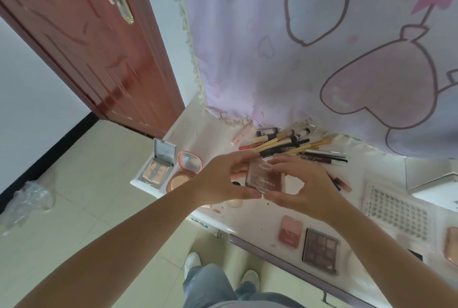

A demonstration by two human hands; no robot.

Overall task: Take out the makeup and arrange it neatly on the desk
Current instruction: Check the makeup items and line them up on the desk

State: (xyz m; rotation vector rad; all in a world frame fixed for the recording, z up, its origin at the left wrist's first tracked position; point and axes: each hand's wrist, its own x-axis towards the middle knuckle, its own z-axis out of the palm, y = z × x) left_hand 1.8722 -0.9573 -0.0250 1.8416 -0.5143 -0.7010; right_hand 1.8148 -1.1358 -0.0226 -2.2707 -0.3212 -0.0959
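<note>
1. A clear-lidded palette point(265, 178) sits mid-frame, held above the desk point(260, 211) between both hands.
2. The left hand point(223, 178) pinches its left edge — thumb below, fingers curled over the top.
3. The right hand point(304, 183) grips its right side likewise.
4. Behind them lies a heap of brushes point(292, 142); two open compacts point(171, 168) lie at left, two closed palettes point(307, 240) at lower right.

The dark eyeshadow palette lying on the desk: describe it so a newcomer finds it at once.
Start at the white desk and follow its near edge toward the white basket. The dark eyeshadow palette lies flat there, right of a small pink compact. It alone shows a grid of brown squares.
</note>
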